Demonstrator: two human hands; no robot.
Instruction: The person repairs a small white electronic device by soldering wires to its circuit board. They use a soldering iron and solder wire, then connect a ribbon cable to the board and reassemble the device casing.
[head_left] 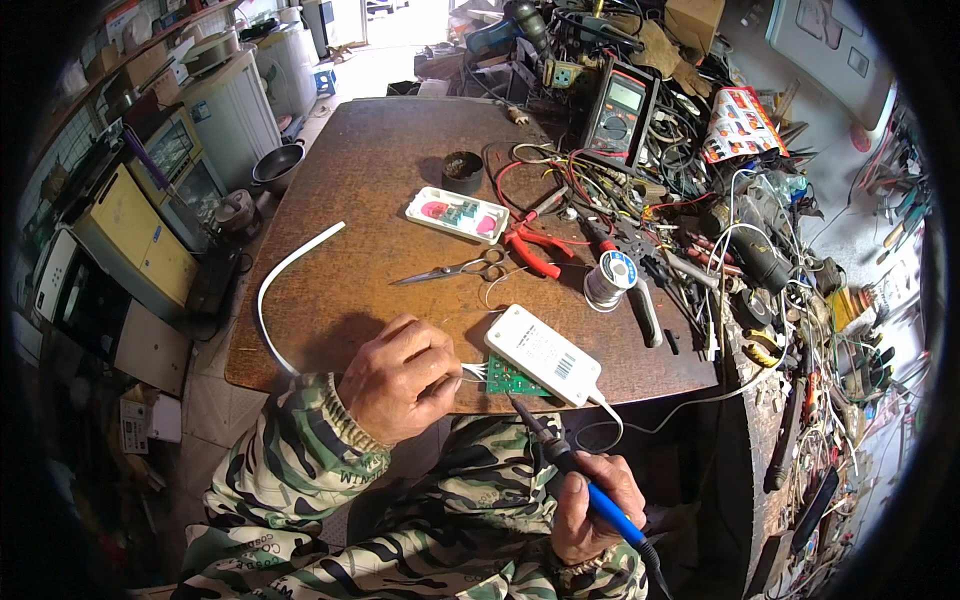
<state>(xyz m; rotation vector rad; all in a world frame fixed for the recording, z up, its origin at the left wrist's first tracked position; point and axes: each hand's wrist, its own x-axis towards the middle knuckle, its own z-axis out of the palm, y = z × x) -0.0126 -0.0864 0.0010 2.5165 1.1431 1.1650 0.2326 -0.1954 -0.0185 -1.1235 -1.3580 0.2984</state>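
The left hand [398, 378] is curled, fingertips pinching thin white wires at the edge of the green circuit board [512, 378], steadying them for the tip. The board lies just right of that hand, under the white plastic case [545, 354]. The right hand [590, 510], fist-closed, grips the blue-handled soldering iron [570, 465], angled up toward the board. Scissors [455, 270] lie beyond the left hand.

- Two hands: left hand [398, 377], right hand [590, 510]
- One soldering iron [575, 470]
- One green circuit board [512, 378]
- One white housing [543, 354]
- One pair of scissors [452, 270]
- One red-handled pliers [532, 247]
- One solder spool [608, 279]
- One multimeter [620, 110]
- One wooden tabletop [380, 170]
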